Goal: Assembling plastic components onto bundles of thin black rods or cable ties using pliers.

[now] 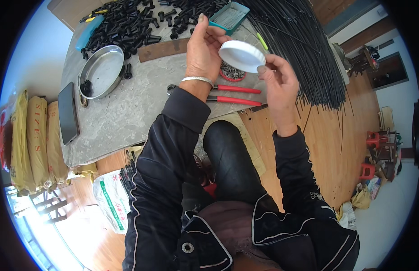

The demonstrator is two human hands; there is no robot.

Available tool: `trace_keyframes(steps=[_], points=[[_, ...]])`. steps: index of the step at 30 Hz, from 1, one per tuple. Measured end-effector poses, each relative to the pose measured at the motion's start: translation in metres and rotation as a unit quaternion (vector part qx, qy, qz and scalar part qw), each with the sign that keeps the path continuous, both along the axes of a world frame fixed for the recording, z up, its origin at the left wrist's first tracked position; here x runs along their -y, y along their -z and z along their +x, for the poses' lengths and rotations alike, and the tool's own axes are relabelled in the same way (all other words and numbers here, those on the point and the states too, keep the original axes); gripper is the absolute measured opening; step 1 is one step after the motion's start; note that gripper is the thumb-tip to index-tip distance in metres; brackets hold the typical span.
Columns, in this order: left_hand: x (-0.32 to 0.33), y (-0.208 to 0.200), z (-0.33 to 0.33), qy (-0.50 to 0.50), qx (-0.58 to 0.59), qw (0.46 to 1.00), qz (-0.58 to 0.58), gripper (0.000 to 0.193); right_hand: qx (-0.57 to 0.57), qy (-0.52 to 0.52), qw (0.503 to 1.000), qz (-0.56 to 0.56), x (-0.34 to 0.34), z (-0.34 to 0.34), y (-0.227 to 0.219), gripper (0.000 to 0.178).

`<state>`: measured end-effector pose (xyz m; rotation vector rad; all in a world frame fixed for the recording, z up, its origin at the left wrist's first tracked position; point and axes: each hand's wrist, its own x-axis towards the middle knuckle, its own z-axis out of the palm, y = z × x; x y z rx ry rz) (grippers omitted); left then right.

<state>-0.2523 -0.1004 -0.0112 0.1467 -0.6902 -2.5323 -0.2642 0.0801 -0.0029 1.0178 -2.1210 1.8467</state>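
My right hand (281, 81) pinches the edge of a round white plastic lid (243, 55) between thumb and fingers. The lid is tilted, its hollow side facing me, above the table. Beside its left edge is my left hand (204, 49), thumb raised and apart from the fingers; some fingertips are hidden, so contact with the lid is unclear. Partly covered by the lid, a small red-rimmed dish (232, 74) holds many small metal pieces. Below it, red-handled pliers (236, 95) lie on the stone-patterned table (141, 108).
Black plastic fittings (132, 27) are heaped at the back beside a teal tray (229, 18). Long black rods (304, 54) cover the right side. A round metal pan (101, 72), a dark phone (68, 113) and a flat brown bar (164, 49) lie leftward.
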Motion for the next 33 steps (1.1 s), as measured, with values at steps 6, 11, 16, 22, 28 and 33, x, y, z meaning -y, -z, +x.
trace_keyframes(steps=[6, 11, 16, 22, 28, 33], points=[[0.004, 0.003, 0.000, -0.036, 0.034, 0.998, -0.047, 0.043, 0.343, -0.001, 0.936, -0.085, -0.012, -0.072, 0.000, 0.020], [0.008, 0.000, -0.001, -0.040, 0.034, 0.998, -0.025, 0.043, 0.332, 0.039, 0.942, 0.005, -0.007, -0.093, -0.010, 0.035], [0.012, 0.000, 0.000, -0.043, 0.037, 0.998, -0.012, 0.042, 0.269, 0.051, 0.954, 0.118, 0.006, -0.081, -0.015, 0.056], [0.012, -0.001, 0.000, -0.042, 0.038, 0.998, -0.005, 0.042, -0.011, 0.075, 0.953, 0.293, 0.002, -0.060, -0.013, 0.047], [0.013, 0.000, 0.002, -0.042, 0.048, 0.998, -0.007, 0.042, -0.213, -0.019, 0.907, 0.362, 0.021, -0.012, -0.014, 0.053], [0.014, 0.000, 0.003, -0.038, 0.057, 0.998, -0.009, 0.042, -0.210, -0.011, 0.897, 0.389, 0.029, -0.009, -0.013, 0.054]])
